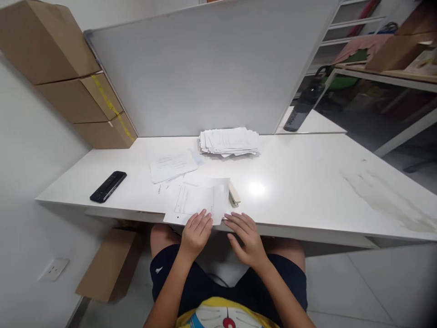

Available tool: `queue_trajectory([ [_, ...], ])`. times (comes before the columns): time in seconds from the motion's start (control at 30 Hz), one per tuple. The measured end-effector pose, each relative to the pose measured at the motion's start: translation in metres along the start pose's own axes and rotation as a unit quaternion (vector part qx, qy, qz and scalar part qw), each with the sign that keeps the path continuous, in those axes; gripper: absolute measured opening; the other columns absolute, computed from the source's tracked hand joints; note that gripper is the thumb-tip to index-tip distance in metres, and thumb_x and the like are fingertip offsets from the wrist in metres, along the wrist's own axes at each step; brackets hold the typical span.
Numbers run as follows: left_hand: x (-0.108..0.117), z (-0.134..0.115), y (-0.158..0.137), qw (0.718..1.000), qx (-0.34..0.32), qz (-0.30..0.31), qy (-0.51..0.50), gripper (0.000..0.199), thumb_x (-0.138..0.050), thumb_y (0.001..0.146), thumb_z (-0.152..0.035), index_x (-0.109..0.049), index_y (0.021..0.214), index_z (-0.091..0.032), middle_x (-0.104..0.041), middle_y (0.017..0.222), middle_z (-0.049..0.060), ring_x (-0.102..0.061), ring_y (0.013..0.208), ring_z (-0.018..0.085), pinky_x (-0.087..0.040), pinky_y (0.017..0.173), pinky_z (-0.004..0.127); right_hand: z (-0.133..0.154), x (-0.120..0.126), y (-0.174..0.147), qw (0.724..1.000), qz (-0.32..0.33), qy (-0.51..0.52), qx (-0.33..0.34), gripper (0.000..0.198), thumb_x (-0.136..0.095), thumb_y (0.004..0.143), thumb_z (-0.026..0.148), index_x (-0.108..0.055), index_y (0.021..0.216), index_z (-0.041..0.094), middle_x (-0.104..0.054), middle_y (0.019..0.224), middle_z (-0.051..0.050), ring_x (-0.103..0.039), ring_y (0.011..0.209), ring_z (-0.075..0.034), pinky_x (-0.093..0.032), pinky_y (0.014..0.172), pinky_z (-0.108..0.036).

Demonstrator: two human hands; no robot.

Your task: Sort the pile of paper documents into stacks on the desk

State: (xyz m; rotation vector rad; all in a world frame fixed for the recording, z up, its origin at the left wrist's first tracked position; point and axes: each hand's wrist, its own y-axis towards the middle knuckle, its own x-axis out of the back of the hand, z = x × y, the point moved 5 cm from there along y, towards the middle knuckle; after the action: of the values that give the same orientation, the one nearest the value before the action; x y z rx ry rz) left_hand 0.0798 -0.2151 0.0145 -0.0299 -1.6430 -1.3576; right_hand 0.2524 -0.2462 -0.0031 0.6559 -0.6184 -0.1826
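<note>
A printed white paper sheet (194, 200) lies on a larger white sheet (223, 187), overhanging the desk's front edge. My left hand (197, 234) is closed over their front edge, fingers on top and thumb hidden. At the right corner of the papers is my right hand (246, 239), its fingers stretched out and its thumb apart; nothing shows in it. Just beyond that hand a cream stapler (234, 193) rests against the right side of the papers. Several loose printed slips (173, 166) are spread behind them, with small paper scraps nearby.
A thick paper stack (229, 141) sits against the grey partition (205, 68). On the white desk (300, 182), a black phone (108, 187) lies at left. Cardboard boxes (99, 98) are piled at back left, and a dark bottle (303, 105) stands back right.
</note>
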Motion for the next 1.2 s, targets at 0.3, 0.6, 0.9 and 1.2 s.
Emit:
queue_trajectory([
  [0.3,-0.040,0.019,-0.007,0.992,0.032,0.106,-0.062,0.040,-0.050,0.091,-0.007,-0.060,0.128,-0.016,-0.068,0.125,0.011,-0.060,0.123,0.027,-0.049,0.099,0.044,-0.027,-0.020,-0.019,0.841,-0.065,0.350,-0.408,0.046,-0.072,0.075,0.060,-0.069,0.099,0.021,-0.076,0.090,-0.010,-0.070,0.073,-0.023,-0.057,0.067,-0.036],
  [0.6,0.003,-0.044,-0.018,0.996,-0.005,0.058,-0.063,0.029,-0.051,0.092,-0.009,-0.068,0.110,-0.024,-0.075,0.100,0.004,-0.067,0.094,0.017,-0.048,0.097,0.035,-0.017,-0.036,-0.024,0.759,-0.063,0.422,-0.492,0.054,-0.083,0.062,0.054,-0.070,0.100,0.017,-0.077,0.098,-0.012,-0.071,0.087,-0.030,-0.057,0.082,-0.045],
  [0.9,0.037,0.005,-0.056,0.930,0.321,-0.088,-0.158,0.069,-0.054,0.094,-0.043,-0.026,0.155,-0.027,-0.038,0.156,0.014,-0.030,0.149,0.031,-0.032,0.118,0.052,-0.025,0.005,-0.026,0.904,-0.031,0.224,-0.362,0.031,-0.068,0.082,0.049,-0.074,0.086,0.019,-0.076,0.084,-0.007,-0.070,0.082,-0.030,-0.057,0.076,-0.042],
  [1.2,0.009,0.095,-0.003,0.830,0.397,-0.084,-0.382,0.066,-0.061,0.090,-0.054,-0.040,0.145,-0.025,-0.064,0.123,0.014,-0.056,0.127,0.026,-0.045,0.108,0.043,0.001,0.019,0.047,0.958,-0.101,0.204,-0.175,0.020,-0.062,0.090,0.042,-0.071,0.099,0.027,-0.075,0.099,-0.007,-0.070,0.095,-0.028,-0.058,0.084,-0.043],
])
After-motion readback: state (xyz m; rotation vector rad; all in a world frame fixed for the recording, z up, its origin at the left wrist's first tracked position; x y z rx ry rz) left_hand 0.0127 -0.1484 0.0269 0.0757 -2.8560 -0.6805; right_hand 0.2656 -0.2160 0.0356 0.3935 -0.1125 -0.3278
